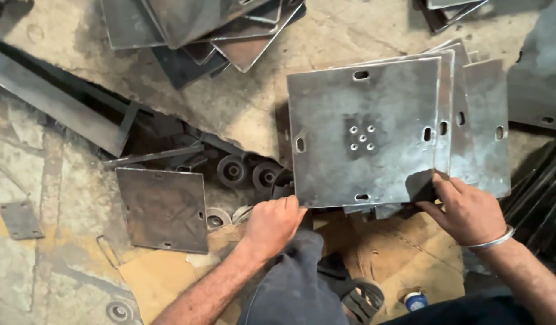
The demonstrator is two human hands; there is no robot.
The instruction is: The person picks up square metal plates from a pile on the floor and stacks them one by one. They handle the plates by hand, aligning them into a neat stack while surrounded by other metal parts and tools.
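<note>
A square grey steel plate (350, 96) with slots along its edges and a cluster of small holes in its middle lies on top of a fanned stack of like plates (485, 126). My left hand (272, 222) is closed against the top plate's near left corner. My right hand (464, 207), with a metal bangle at the wrist, grips the plate's near right corner, thumb on top. My knee in dark trousers (296, 283) sits between my arms.
A smaller dark plate (163, 207) lies at the left on cardboard. Round metal wheels (248, 171) and flat bars (55, 102) lie behind it. More plates (211, 30) are heaped at the top. A sandalled foot (359, 298) and a small blue-capped bottle (415, 300) are near.
</note>
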